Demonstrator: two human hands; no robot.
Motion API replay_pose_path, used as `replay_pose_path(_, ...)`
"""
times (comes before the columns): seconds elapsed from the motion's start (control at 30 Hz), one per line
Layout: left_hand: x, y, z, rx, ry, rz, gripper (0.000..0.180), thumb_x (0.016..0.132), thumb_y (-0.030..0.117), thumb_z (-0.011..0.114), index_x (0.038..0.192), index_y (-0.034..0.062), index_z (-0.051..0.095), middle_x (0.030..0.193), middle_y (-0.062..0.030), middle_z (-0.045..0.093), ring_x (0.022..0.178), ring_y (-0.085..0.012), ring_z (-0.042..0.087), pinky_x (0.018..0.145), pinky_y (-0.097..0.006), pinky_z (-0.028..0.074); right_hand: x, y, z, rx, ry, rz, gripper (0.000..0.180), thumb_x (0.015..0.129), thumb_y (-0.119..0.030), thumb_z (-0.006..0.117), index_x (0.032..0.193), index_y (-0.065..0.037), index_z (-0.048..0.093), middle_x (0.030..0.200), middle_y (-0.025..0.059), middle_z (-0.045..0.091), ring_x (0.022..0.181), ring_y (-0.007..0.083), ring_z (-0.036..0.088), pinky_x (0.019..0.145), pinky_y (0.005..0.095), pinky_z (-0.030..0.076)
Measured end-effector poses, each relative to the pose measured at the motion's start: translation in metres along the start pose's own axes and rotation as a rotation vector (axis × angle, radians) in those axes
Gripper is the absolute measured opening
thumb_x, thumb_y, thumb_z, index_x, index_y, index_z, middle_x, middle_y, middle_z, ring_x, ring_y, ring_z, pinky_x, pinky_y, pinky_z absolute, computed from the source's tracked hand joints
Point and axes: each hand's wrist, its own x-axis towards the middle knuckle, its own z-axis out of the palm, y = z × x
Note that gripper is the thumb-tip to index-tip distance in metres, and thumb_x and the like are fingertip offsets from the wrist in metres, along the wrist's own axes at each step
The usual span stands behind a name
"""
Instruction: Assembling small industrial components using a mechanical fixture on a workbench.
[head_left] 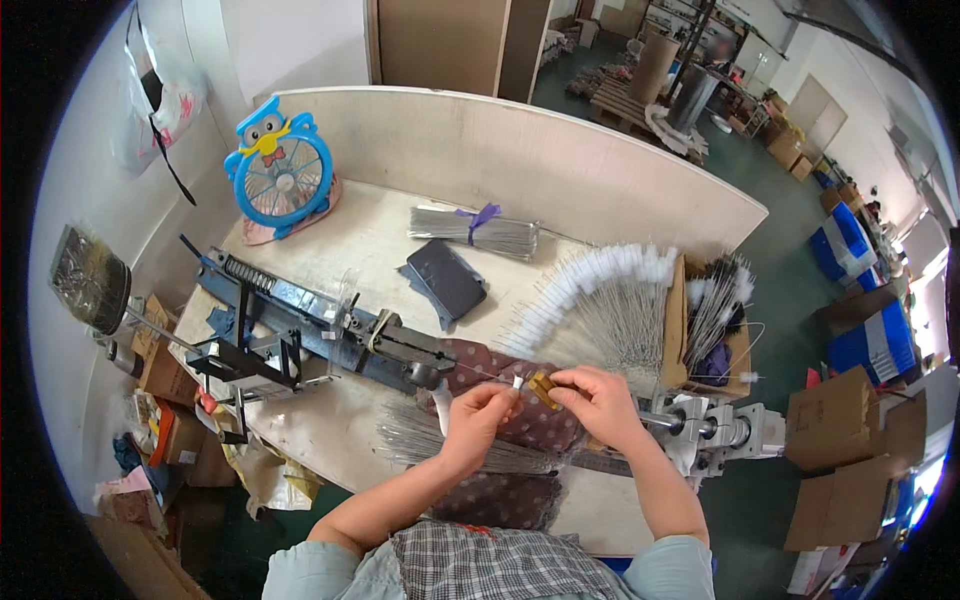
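Observation:
My left hand (478,418) is closed in a pinch at the middle of the bench, just in front of the machine's end. A small white tip (518,382) stands up at its fingertips, apparently the bristle end of a wire brush; the rest is hidden by the fingers. My right hand (603,405) grips a brass-coloured block (542,389) between thumb and fingers, close to the white tip. Whether the two touch, I cannot tell. Below both hands lies a brown dotted cloth (535,430). A bundle of thin metal wires (410,440) rests beside my left wrist.
A long metal bench machine (330,325) runs from the left, with a metal shaft mechanism (700,428) at the right. White-tipped wire brushes (620,300) fan out beside a cardboard box (677,345). Behind are a dark phone-like slab (447,280), tied wires (500,235) and a blue fan (284,180).

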Motion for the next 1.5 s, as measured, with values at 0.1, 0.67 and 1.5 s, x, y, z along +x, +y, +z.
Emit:
replay_pose_path(0.1,0.002,-0.002,0.009,0.172,-0.025,0.063,0.018,0.088,0.015,0.06,0.088,-0.0022,0.067,0.08,-0.0027,0.064,0.074,-0.0071,0.055,0.067,-0.021,0.043,-0.004,0.011,-0.001,0.21,-0.062,0.155,0.023,0.082,-0.016,0.067,0.099,-0.001,0.065,0.084,0.006,0.065,0.075,0.0133,0.059,0.068,0.026,0.046)
replay_pose_path(0.67,-0.003,0.011,-0.002,-0.037,0.181,0.066,0.015,0.089,0.017,0.059,0.084,0.0025,0.062,0.077,-0.0034,0.061,0.07,-0.0104,0.054,0.067,-0.024,0.043,0.006,-0.009,-0.001,-0.15,0.085,-0.286,0.019,0.077,-0.014,0.068,0.092,-0.003,0.067,0.081,0.0076,0.064,0.072,0.0229,0.058,0.066,0.0316,0.047)
replay_pose_path(1.5,-0.005,0.01,-0.012,-0.378,0.222,0.0,0.039,0.095,0.043,0.041,0.097,0.0073,0.056,0.091,-0.007,0.061,0.089,-0.0195,0.058,0.086,-0.035,0.043,0.032,-0.032,0.065,-0.394,0.211,-0.368,0.034,0.071,-0.029,0.072,0.096,-0.007,0.064,0.092,0.0042,0.062,0.092,0.0239,0.056,0.075,0.0361,0.046)
